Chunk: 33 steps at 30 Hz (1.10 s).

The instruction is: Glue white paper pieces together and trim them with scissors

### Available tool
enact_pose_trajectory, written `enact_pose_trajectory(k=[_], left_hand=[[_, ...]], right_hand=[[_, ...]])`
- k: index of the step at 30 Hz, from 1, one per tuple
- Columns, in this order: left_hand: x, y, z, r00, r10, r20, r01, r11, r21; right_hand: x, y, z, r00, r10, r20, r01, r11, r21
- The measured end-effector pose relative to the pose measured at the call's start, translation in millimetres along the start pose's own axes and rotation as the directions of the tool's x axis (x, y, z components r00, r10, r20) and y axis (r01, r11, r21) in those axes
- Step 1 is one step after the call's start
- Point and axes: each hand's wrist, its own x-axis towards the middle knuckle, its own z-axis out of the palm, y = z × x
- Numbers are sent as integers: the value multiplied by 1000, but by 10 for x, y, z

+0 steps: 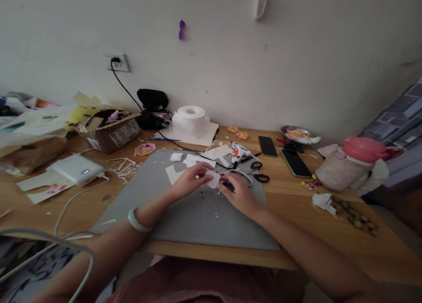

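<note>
Both hands meet over the far part of a grey cutting mat [184, 215] on the wooden desk. My left hand [189, 180] pinches a small white paper piece [212, 178] between thumb and fingers. My right hand [239, 193] touches the same piece from the right and seems to grip a small dark thing under its fingers; what it is cannot be made out. A pale bangle [136, 220] sits on my left wrist. White paper scraps [194, 160] lie just beyond the hands.
A glue gun [240, 152] and black scissors [259, 171] lie behind my right hand. Two phones [267, 145] [296, 163], a metal bowl [296, 133], a pink-lidded bottle [354, 162], a tissue roll [191, 118], a cardboard box [112, 129] and a white power bank [77, 169] ring the mat.
</note>
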Motion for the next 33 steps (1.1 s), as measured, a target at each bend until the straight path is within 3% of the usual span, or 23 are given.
enact_pose_trajectory(k=[6,15,18,19,21,24,25,27,29,33], left_hand=[[-33,3,30,989,38,141,-43,999,30],[-16,-25,6,993,50,107,-63,990,123],[0,-10,-4,994,75,80,-87,984,157],[6,-4,-7,995,76,67,-85,984,157],[18,2,-11,997,64,39,-69,988,137],[29,-12,-2,1000,15,8,-16,998,61],[29,-20,5,1000,-10,-1,10,1000,23],[30,-37,22,997,-75,3,75,993,-92],[35,-50,41,990,-141,5,139,963,-232],[80,-74,70,970,-242,17,232,903,-361]], right_hand=[[-22,44,101,999,-36,2,36,999,10],[-24,-7,69,995,56,83,-53,998,-32],[81,-7,-95,996,20,84,-9,991,-130],[155,26,-194,1000,11,28,-5,981,-194],[353,164,-445,990,88,-110,-118,946,-302],[683,536,-840,902,267,-340,-389,844,-370],[774,683,-945,833,370,-412,-529,752,-393],[910,968,-1094,733,478,-485,-675,602,-427],[1002,1193,-1166,672,554,-491,-740,507,-441],[1189,1417,-1214,636,602,-482,-767,426,-480]])
